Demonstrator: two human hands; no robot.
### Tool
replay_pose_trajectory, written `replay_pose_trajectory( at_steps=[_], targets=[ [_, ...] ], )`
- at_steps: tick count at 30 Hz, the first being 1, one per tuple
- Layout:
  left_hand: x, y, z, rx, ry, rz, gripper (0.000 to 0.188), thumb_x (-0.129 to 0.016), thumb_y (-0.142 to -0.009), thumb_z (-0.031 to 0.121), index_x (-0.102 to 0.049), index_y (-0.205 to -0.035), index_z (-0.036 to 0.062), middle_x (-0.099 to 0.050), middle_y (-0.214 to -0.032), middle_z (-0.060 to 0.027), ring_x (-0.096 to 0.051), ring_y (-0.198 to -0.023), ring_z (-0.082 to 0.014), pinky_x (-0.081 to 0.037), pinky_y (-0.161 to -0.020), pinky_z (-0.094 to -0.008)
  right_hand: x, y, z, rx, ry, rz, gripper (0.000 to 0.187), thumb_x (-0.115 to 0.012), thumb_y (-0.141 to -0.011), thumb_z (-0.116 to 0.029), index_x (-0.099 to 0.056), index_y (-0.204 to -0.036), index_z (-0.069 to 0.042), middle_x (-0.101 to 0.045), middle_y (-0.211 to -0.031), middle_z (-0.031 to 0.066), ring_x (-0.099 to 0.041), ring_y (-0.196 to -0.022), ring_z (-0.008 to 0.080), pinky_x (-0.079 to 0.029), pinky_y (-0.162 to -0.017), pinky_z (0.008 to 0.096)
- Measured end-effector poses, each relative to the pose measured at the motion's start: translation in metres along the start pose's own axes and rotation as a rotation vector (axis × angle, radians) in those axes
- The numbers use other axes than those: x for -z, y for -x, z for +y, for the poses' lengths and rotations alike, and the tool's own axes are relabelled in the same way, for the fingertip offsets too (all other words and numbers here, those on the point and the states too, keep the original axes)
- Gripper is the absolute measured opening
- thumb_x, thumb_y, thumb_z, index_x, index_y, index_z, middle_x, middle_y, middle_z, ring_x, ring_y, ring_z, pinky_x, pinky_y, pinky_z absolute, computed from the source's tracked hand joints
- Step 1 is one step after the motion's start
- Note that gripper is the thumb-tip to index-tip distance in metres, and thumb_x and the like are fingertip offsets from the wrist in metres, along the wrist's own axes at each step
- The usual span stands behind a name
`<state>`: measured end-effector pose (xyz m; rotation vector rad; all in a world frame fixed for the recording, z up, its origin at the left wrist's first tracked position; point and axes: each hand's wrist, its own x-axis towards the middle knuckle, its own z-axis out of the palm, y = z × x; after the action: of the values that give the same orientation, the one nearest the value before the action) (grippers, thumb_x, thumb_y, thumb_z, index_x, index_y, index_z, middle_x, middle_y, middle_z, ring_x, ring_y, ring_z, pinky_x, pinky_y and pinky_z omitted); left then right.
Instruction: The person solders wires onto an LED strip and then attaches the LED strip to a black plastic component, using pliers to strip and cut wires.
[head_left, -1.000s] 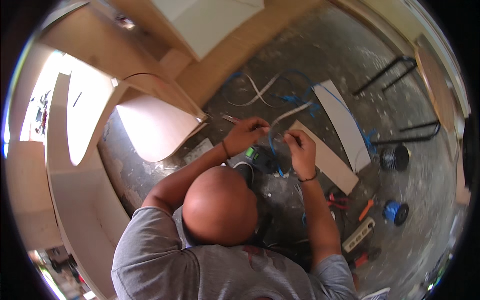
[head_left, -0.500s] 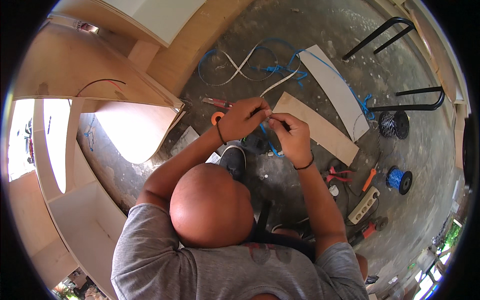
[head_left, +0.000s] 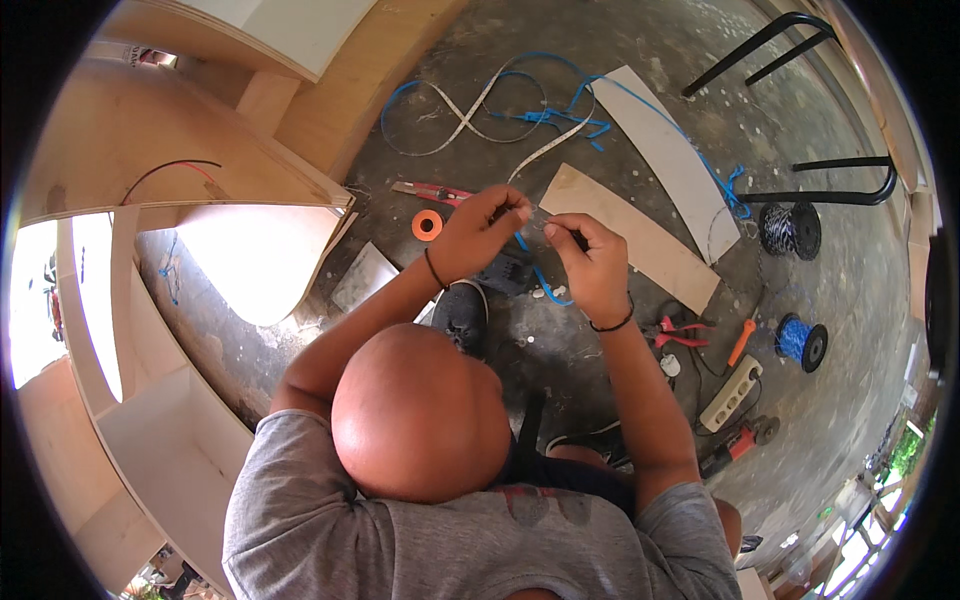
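Observation:
My left hand [head_left: 476,235] is closed, thumb and fingertips pinched together in front of me. Facing it, a little to the right, my right hand [head_left: 594,262] pinches as well, its fingertips a short gap from the left ones. Something very thin, like a wire end, shows faintly between the two; it is too small to make out. Below the hands a blue strip [head_left: 549,288] and a dark blocky thing [head_left: 506,274] lie on the floor. Left of my left hand are an orange ring-shaped roll [head_left: 427,225] and a red-handled tool [head_left: 432,191].
Two long boards, one bare wood [head_left: 630,240] and one whitish [head_left: 665,160], lie ahead. To the right are pliers [head_left: 682,331], a screwdriver [head_left: 741,342], a power strip [head_left: 731,393], a red power tool [head_left: 740,447] and two spools of cord [head_left: 803,342]. Plywood cabinets [head_left: 190,130] stand left.
My hands have drawn slightly apart, opening a small gap between the fingertips. The view has shifted a little, and the orange roll shows more fully.

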<state>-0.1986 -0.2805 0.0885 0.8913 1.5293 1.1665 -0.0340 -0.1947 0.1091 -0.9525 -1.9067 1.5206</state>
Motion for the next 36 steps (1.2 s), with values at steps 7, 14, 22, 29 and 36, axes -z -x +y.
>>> replay_pose_trajectory(
  at_steps=[7, 14, 22, 29, 36],
  targets=[
    [0.004, 0.001, 0.007, -0.42, -0.311, -0.041, 0.013, -0.063, -0.084, 0.011, -0.061, -0.095, 0.0039, -0.061, -0.089, -0.0087, -0.058, -0.074, -0.019, -0.046, -0.066, -0.0299, 0.005, -0.004, 0.009, -0.144, -0.224, -0.049, 0.012, -0.066, -0.085, -0.008, -0.067, -0.09, 0.003, -0.069, -0.079, 0.0087, -0.064, -0.072, 0.0124, -0.05, -0.068, 0.026],
    [0.01, -0.002, 0.002, 0.001, 0.024, -0.227, 0.015, -0.059, -0.092, 0.018, -0.06, -0.095, 0.0035, -0.056, -0.085, -0.0013, -0.052, -0.073, -0.0109, -0.042, -0.065, -0.0257, 0.005, -0.003, 0.004, 0.197, 0.085, -0.011, 0.008, -0.065, -0.083, -0.005, -0.066, -0.089, 0.0, -0.067, -0.077, 0.0097, -0.064, -0.069, 0.0171, -0.049, -0.065, 0.029],
    [0.011, -0.003, 0.001, 0.306, 0.232, -0.095, 0.022, -0.058, -0.093, 0.025, -0.062, -0.098, 0.0041, -0.059, -0.085, -0.0004, -0.054, -0.073, -0.0092, -0.043, -0.066, -0.0242, 0.011, -0.003, 0.007, 0.162, 0.09, -0.033, 0.007, -0.066, -0.083, -0.005, -0.066, -0.087, 0.001, -0.065, -0.075, 0.0104, -0.06, -0.062, 0.0172, -0.046, -0.058, 0.0286],
    [0.003, 0.0, 0.024, -0.395, -0.361, 0.028, 0.017, -0.069, -0.083, 0.016, -0.066, -0.097, 0.0063, -0.064, -0.088, -0.0066, -0.062, -0.081, -0.0183, -0.044, -0.069, -0.0274, 0.014, -0.004, 0.01, -0.121, -0.17, -0.106, 0.012, -0.067, -0.085, -0.009, -0.068, -0.091, 0.002, -0.068, -0.075, 0.0058, -0.059, -0.067, 0.008, -0.046, -0.061, 0.0238],
    [0.004, -0.008, 0.023, -0.655, -0.567, -0.04, 0.01, -0.065, -0.081, 0.014, -0.062, -0.087, 0.0069, -0.061, -0.082, -0.0069, -0.059, -0.073, -0.0257, -0.041, -0.062, -0.0369, 0.015, -0.003, 0.007, -0.15, -0.216, -0.185, 0.012, -0.067, -0.085, -0.008, -0.067, -0.092, 0.001, -0.068, -0.075, 0.0055, -0.06, -0.07, 0.0076, -0.047, -0.062, 0.0236]
  ],
)
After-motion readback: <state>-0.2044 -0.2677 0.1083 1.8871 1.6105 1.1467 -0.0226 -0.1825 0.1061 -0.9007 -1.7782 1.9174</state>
